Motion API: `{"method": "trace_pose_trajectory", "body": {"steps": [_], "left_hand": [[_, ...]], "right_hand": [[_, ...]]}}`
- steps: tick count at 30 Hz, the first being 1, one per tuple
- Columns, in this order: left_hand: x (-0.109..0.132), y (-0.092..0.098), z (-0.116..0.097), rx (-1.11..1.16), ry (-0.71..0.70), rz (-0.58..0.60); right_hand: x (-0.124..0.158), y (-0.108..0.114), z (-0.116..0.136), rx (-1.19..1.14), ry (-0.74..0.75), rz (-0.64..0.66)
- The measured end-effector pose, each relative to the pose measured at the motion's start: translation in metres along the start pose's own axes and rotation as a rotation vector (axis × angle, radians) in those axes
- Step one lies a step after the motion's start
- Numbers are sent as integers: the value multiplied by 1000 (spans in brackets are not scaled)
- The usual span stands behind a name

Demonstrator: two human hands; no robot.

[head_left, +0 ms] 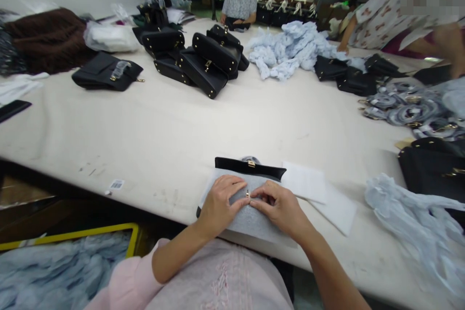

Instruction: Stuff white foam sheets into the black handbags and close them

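A black handbag [250, 168] with a gold clasp lies at the table's near edge, mostly covered by a grey felt sheet [250, 218]. My left hand [219, 203] presses flat on the sheet left of a small gold clasp [247, 193] that pokes through it. My right hand [278, 206] rests on the sheet to the right, its fingertips pinching the felt next to the clasp. The two hands nearly meet at the clasp.
White sheets [319, 193] lie right of the bag. A pile of black handbags [203, 58] and pale blue wrapping [286, 48] sit further back. Coiled straps [407, 106] and another black bag [432, 169] lie at right. Two other people work at the far side.
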State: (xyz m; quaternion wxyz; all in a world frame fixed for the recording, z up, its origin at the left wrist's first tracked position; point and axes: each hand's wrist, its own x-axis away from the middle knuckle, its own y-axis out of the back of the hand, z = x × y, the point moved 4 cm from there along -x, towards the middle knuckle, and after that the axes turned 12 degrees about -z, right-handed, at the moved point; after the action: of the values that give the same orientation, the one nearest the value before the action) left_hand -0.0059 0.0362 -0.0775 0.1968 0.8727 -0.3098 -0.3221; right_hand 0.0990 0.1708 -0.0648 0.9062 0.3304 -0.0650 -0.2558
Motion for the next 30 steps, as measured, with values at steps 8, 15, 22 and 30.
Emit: {"method": "trace_pose_trajectory", "body": {"steps": [8, 15, 22, 30], "left_hand": [[7, -4, -13, -91, 59, -196], [-6, -7, -6, -103, 113, -155], [-14, -18, -8, -73, 64, -143], [-15, -20, 2, -52, 132, -122]], "right_hand": [[-59, 13, -24, 69, 119, -224], [-94, -14, -6, 277, 389, -113], [-42, 3, 10, 289, 564, -32], [-38, 2, 8, 317, 686, 177]]}}
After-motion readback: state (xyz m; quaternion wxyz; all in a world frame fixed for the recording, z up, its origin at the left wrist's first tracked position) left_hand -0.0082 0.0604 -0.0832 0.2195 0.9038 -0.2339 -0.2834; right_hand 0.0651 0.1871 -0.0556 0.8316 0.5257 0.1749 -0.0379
